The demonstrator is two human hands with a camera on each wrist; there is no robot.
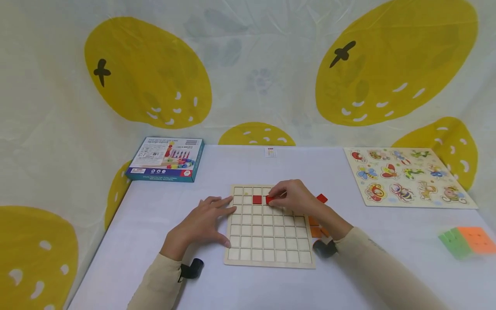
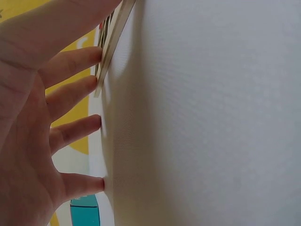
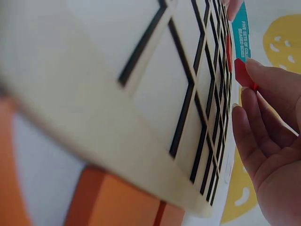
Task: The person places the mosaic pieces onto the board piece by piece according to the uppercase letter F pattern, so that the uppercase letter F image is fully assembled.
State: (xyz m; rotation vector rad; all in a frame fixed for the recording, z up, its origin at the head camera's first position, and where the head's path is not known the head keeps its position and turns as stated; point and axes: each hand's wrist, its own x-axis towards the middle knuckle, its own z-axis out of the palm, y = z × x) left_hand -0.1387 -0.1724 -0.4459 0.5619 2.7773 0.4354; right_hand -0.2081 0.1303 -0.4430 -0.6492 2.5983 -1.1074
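A square wooden grid board (image 1: 269,262) lies flat on the white table. One red square tile (image 1: 257,199) sits in a cell of its second row. My right hand (image 1: 293,196) pinches another red tile (image 3: 242,73) between thumb and fingertips, close over the board just right of the first tile. At the board's left edge my left hand (image 1: 204,218) rests with its fingers spread. In the left wrist view its thumb and nearest fingertips touch the board's rim (image 2: 116,35), while the outer fingertips rest on the table.
Orange tiles (image 1: 315,232) and a red tile (image 1: 322,198) lie along the board's right side. A teal toy box (image 1: 164,159) stands back left, an insect puzzle board (image 1: 407,176) back right. A green and orange cube (image 1: 466,242) is far right; a small printed card (image 1: 270,152) lies behind.
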